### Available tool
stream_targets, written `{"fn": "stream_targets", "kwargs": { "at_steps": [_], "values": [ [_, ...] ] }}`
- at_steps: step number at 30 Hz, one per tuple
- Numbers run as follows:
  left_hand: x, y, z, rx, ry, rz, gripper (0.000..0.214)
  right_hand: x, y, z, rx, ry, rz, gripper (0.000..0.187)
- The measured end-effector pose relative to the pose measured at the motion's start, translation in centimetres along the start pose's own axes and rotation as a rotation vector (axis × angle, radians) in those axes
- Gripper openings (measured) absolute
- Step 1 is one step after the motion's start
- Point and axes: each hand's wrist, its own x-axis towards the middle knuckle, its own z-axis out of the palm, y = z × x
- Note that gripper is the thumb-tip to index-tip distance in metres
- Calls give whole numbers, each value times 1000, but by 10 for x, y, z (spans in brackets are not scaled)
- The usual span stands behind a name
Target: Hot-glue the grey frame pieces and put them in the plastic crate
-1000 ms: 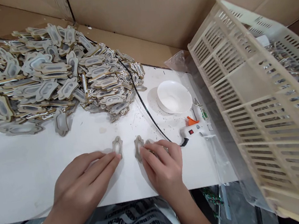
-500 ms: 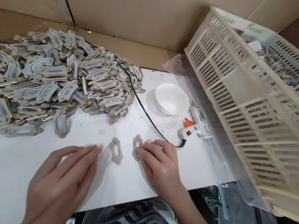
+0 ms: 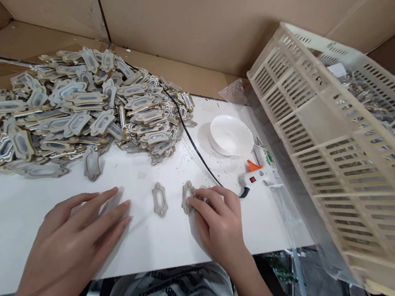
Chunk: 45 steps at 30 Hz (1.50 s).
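My left hand (image 3: 81, 231) rests over the white table (image 3: 138, 253), fingers stretched and apart, holding nothing. To its right lies a small ornate grey frame (image 3: 159, 200) with a long slot in its middle, flat on the table. A second such frame (image 3: 187, 198) is tilted under the fingertips of my right hand (image 3: 220, 218), which pinch its right side. The curled fingers partly hide that edge and whatever is beneath them. Many like frames form a large heap (image 3: 79, 105) at the back left, some with white-patterned faces.
A white bowl (image 3: 234, 136) stands right of the heap. Nearby lies a white glue gun (image 3: 259, 177) with an orange trigger and a black cable (image 3: 198, 150). A tilted cream plastic crate (image 3: 310, 118) holding metal pieces fills the right side. Cardboard walls (image 3: 202, 21) stand behind.
My left hand's fingers have spread apart and lowered slightly. The right hand still pinches the tilted frame. The whole view has shifted a little.
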Motion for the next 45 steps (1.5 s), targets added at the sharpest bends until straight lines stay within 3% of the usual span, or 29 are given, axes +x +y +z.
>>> {"fn": "stream_targets", "kwargs": {
  "at_steps": [5,13,25,30,34,40,45],
  "values": [
    [-6,1,6,4,26,96,30,4,-19,-1,29,-16,-21,23],
    [-12,2,-2,6,17,260,32,0,-60,12,8,-261,-233,29],
    [-36,10,1,-49,8,114,35,-39,-40,-2,38,-214,-292,35],
    [-41,27,-5,-116,14,94,33,-39,-39,-7,57,-165,-216,34],
    [-36,44,-2,-123,44,204,24,-37,-35,-13,74,-131,-148,30],
    [-40,63,5,-206,67,95,28,-47,-29,-15,69,-159,-203,22],
    [-58,61,5,-264,9,108,31,-46,-33,-16,37,-161,-209,25]
  ]
}}
